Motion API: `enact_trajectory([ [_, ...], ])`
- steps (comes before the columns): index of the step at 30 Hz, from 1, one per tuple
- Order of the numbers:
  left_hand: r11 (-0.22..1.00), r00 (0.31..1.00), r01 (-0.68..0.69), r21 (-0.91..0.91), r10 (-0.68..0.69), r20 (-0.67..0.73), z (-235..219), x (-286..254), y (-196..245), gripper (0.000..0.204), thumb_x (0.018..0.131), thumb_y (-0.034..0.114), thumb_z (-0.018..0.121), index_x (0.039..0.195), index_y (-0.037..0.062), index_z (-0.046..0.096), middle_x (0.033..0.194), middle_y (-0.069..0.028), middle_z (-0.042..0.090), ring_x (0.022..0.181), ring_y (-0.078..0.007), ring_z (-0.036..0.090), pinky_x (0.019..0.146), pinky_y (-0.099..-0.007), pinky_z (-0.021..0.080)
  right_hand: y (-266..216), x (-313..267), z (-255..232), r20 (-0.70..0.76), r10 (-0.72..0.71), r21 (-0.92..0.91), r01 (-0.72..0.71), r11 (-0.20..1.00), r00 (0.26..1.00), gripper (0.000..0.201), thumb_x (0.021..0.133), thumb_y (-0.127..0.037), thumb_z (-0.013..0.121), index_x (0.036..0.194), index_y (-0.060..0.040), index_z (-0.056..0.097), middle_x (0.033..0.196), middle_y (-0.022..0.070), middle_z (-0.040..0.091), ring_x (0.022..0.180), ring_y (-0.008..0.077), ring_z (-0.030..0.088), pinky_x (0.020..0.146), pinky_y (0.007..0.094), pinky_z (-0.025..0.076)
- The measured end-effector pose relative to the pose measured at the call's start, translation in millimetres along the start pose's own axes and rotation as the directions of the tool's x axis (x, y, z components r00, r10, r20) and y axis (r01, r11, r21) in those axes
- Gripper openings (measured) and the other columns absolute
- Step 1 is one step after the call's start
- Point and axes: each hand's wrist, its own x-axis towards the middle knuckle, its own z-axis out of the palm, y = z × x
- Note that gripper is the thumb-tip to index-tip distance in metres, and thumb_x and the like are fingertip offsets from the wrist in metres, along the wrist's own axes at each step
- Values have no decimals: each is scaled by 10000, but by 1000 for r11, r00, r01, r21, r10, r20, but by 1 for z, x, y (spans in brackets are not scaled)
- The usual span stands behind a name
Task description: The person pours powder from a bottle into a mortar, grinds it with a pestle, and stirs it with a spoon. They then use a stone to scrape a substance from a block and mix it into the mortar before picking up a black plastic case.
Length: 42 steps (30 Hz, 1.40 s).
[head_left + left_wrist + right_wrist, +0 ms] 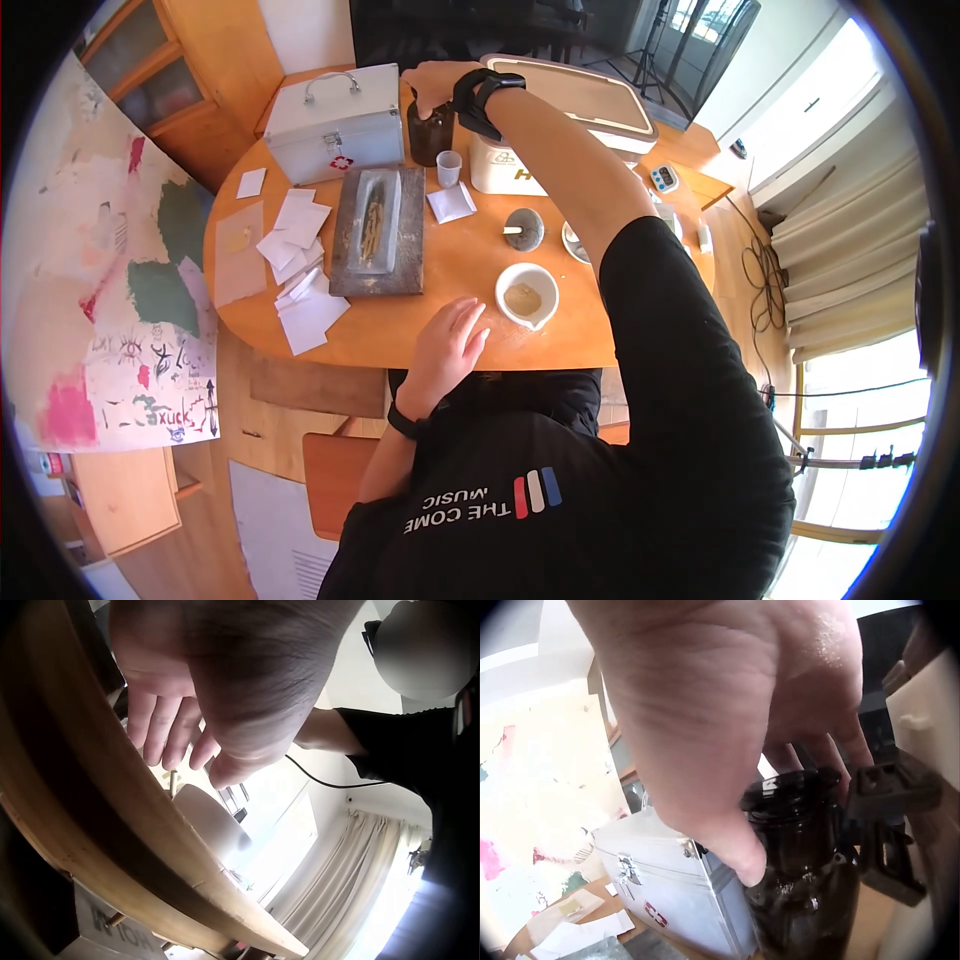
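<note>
At the back of the table my right hand (pixel 437 85) reaches over a dark brown glass jar (pixel 430 140). The right wrist view has the thumb on one side of the jar's neck (pixel 791 817) and the fingers on the far side, gripping it from above. My left hand (pixel 447 350) hovers by the table's front edge with loosely straight fingers, holding nothing. To its right stands a white spouted bowl (pixel 527 275) with beige powder (pixel 522 299) in it. A small white cup (pixel 449 168) is just in front of the jar.
A silver case (pixel 335 125) stands left of the jar, a lidded white bin (pixel 500 170) right of it. A dark slab (pixel 408 225) bears a grey trough with brown strips. White papers (pixel 310 315) lie left; a round grey object (pixel 523 230) sits behind the bowl.
</note>
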Motion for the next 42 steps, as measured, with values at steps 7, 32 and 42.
enact_trajectory([
  [7,999,1000,11,-37,-11,-10,7,7,6,384,881,60,785,1243,-4,674,1245,-173,688,1122,-368,674,959,-431,571,47,-67,-30,-728,-275,-71,331,941,627,364,881,-230,744,1193,-46,714,1040,182,750,942,360,737,870,479,599],
  [32,989,952,143,-43,-126,280,41,69,23,877,769,284,931,1483,-11,516,1564,-196,514,1419,-363,523,1171,-444,441,137,-352,167,-272,173,27,-173,985,947,128,808,-29,684,909,0,757,1063,152,699,1019,375,660,894,469,540],
  [42,987,951,139,-82,-110,290,47,69,10,984,757,357,931,1509,-63,455,1544,-244,506,1419,-387,505,1176,-449,432,138,-346,127,-173,293,506,-170,845,940,197,871,-137,752,1001,11,746,839,122,724,784,241,698,729,365,540],
])
